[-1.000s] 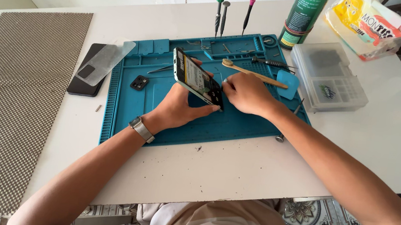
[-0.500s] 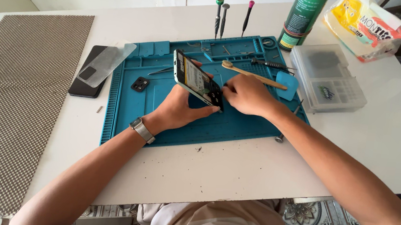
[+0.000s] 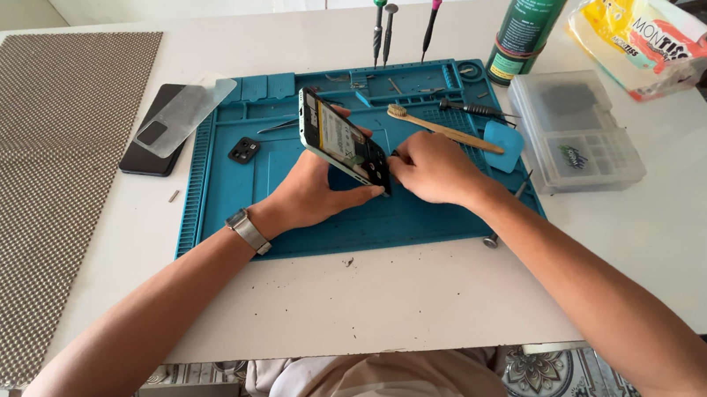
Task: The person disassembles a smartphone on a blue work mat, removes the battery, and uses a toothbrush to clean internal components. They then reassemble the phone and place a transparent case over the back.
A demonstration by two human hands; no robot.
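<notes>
An opened smartphone (image 3: 341, 138) with a green frame and its insides exposed is held tilted above the blue repair mat (image 3: 220, 201). My left hand (image 3: 312, 192) grips it from below; a silver watch is on that wrist. My right hand (image 3: 433, 168) has its fingers pinched at the phone's lower right end, on a small part too small to tell. A small black camera cover (image 3: 244, 150) lies on the mat to the left of the hands.
A dark phone panel (image 3: 154, 139) with a clear sheet (image 3: 189, 111) lies left of the mat. A wooden brush (image 3: 446, 129), blue pick (image 3: 503, 145), three upright screwdrivers (image 3: 388, 23), green can (image 3: 525, 27), clear parts box (image 3: 576, 131) and tissue pack (image 3: 639, 31) sit behind. A grey mesh mat (image 3: 26, 188) lies left.
</notes>
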